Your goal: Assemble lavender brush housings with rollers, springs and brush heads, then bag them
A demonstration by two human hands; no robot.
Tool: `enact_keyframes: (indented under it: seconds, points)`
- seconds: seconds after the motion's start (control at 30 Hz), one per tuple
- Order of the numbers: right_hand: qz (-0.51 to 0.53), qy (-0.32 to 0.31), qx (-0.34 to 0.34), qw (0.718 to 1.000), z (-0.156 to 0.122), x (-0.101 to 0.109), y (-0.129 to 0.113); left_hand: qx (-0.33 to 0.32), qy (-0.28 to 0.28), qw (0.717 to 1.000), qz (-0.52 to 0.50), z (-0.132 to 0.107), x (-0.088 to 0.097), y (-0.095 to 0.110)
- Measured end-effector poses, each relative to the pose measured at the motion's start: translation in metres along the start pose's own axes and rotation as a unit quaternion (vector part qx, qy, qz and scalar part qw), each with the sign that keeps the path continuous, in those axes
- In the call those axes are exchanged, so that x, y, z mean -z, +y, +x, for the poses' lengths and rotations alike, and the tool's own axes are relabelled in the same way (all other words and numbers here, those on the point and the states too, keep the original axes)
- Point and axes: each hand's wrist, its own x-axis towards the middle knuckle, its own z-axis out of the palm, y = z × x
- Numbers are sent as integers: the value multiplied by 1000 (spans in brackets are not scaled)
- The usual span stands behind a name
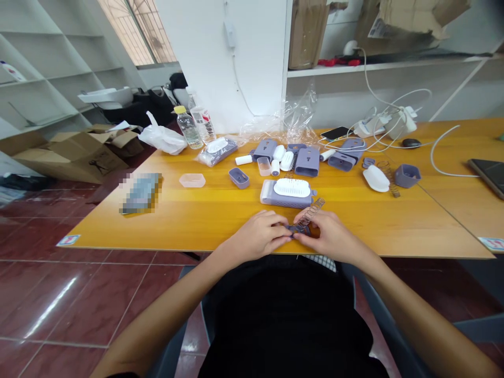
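Coil spring (310, 214) near the front edge of the tabletop (220, 226), tilted up and to the right, its lower end at a small lilac piece (297, 230). Far left, a cardboard box (66, 157) on the floor, then a white bag (161, 137), a water bottle (187, 127), a pixel-blurred object (140, 193), a clear tray (192, 180) and a small lilac tray (239, 178). Next, the left hand (255, 236), fingers curled inward and pinching the lilac piece, its forearm (165, 310) angling in from the side. Directly ahead, a lilac brush (287, 193) lying flat, white pad up, with more lilac and white parts scattered beyond it. Then the right hand (331, 236), fingertips pressed to the far side of the same piece, close against the spring's base and almost meeting the left hand, its forearm (425, 315) mirroring the other; a grip that seems to steady the small piece from both sides, with the spring left free above. Farther right, a second spring (388, 178) beside a white cap (376, 178) and a lilac cup (407, 175), and a tablet (488, 176) at the far edge.
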Motion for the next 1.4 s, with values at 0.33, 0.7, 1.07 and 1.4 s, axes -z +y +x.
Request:
enact_keyframes:
  seconds: [0.33,0.7,1.07,1.4]
  points:
    - [66,5,26,997,-2,8,2,32,10,998,-47,3,2,2]
    - [80,13,15,997,-1,6,2,17,10,999,-34,2,1,-1]
    - [23,-29,29,999,0,11,3,56,8,996,-67,4,2,3]
    - [18,-11,17,1000,0,8,-1,57,2,996,-72,5,4,3]
